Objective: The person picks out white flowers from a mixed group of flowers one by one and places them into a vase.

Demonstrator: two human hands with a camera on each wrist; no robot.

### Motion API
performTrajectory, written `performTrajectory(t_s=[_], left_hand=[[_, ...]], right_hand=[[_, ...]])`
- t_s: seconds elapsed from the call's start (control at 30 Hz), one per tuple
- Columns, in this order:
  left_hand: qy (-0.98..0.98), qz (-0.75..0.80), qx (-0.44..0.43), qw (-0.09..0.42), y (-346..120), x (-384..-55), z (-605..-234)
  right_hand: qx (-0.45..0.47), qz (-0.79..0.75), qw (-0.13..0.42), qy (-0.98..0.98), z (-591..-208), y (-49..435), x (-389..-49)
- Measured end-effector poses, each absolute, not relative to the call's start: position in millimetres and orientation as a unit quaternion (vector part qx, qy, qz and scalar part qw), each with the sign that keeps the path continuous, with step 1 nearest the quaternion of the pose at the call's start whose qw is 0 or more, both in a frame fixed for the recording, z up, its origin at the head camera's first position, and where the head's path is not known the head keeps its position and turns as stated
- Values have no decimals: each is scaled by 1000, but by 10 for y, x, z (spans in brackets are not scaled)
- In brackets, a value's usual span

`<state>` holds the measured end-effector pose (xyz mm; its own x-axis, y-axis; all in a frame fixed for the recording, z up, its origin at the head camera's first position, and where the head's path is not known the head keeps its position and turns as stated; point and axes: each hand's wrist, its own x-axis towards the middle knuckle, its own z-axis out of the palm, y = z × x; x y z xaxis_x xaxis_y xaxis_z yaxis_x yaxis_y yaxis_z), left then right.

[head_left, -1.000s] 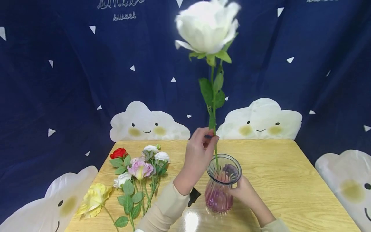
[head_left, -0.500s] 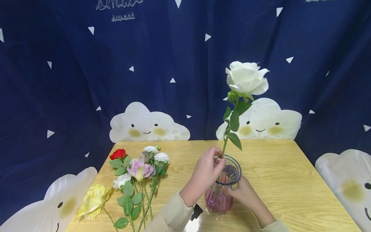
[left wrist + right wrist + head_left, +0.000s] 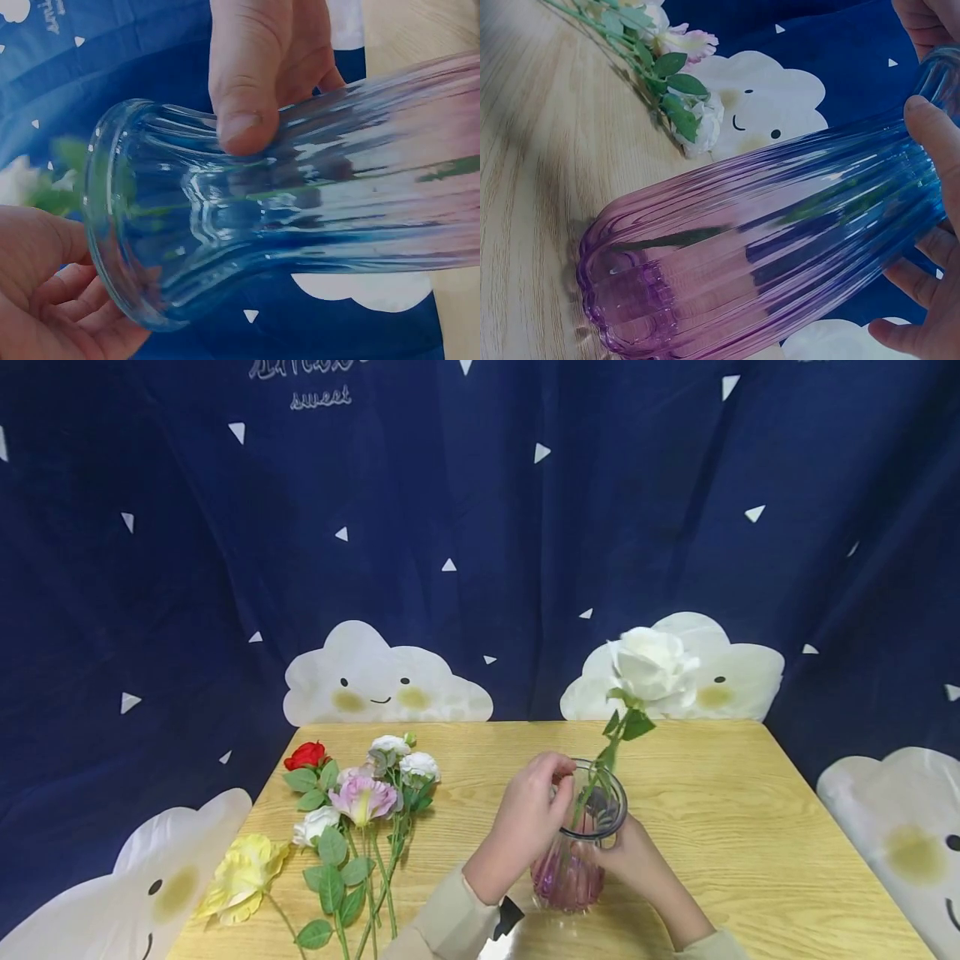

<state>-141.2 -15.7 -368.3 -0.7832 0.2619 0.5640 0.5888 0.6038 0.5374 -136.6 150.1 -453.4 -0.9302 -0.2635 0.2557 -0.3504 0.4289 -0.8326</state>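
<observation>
A white rose [image 3: 651, 668] leans to the right out of a ribbed glass vase [image 3: 567, 881], which is clear at the mouth and purple at the base. In the right wrist view its green stem [image 3: 675, 238] shows through the glass, reaching near the bottom. My right hand [image 3: 637, 860] grips the vase around its neck; in the left wrist view that thumb presses the glass. My left hand [image 3: 525, 818] is at the left side of the rim, fingers loosely bent and holding nothing. Whether it touches the rim I cannot tell.
On the left of the wooden table [image 3: 712, 785] lie a red rose [image 3: 306, 756], a pink flower [image 3: 363, 799], several white flowers [image 3: 418, 767] and a yellow flower [image 3: 246, 878]. A blue cloud-print curtain [image 3: 420, 485] hangs behind.
The white rose has dropped down into the vase and tipped to the right. My left hand has come down with it to the rim and let go of the stem. The right hand stays put.
</observation>
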Motion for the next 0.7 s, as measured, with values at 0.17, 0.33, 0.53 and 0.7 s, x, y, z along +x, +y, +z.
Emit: performTrajectory(t_s=[0.17, 0.33, 0.53, 0.7], left_hand=[[-865, -376, -226, 245, -264, -1421, -3781], [-875, -378, -186, 240, -469, -1439, -3966], [-906, -359, -119, 189, -807, -1468, -4289], [-927, -322, -58, 182, -1108, -1470, -4623]], right_hand=[[193, 514, 56, -834, -4540, 1493, -1368], [181, 521, 56, -832, -4531, 1482, -1366], [176, 526, 56, -830, -4522, 1482, -1376], [178, 518, 54, -835, -4524, 1483, -1375]])
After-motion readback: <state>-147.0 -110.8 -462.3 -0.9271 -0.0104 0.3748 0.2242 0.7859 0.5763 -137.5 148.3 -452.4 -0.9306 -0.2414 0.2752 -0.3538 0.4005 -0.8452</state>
